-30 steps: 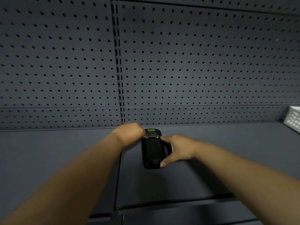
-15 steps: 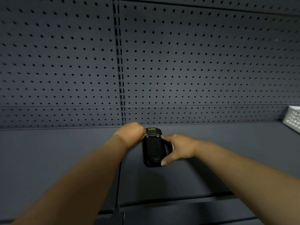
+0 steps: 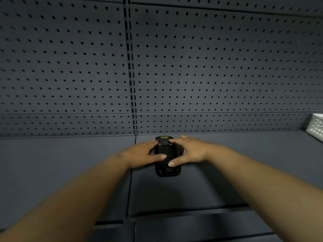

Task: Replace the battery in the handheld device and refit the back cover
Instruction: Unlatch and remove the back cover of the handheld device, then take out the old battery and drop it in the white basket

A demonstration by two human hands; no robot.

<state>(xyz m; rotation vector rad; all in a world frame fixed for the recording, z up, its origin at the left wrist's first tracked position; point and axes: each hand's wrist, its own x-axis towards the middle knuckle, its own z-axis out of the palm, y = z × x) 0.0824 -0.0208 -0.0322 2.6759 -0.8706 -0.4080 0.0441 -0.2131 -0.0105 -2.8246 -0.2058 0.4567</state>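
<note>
A black handheld device (image 3: 167, 161) lies back-up on the dark grey shelf (image 3: 70, 163), its far end bearing a small yellow label (image 3: 164, 137). My left hand (image 3: 141, 153) rests against its left side, thumb laid across the back and fingers spread toward the top. From the right, my right hand (image 3: 188, 151) holds the other side, thumb tip on the back near the middle and fingers over the far end. The device's back cover is dark and its seams are hard to make out. No loose battery is in view.
A dark pegboard wall (image 3: 192, 67) rises right behind the device. A white perforated basket (image 3: 316, 127) sits on the shelf at the far right. A seam between shelf panels (image 3: 130, 186) runs just left of the device.
My left hand has opened from a closed grip at the device's top and now lies flat along its left side. My right hand has slid farther over the top. The device stays on the shelf.
</note>
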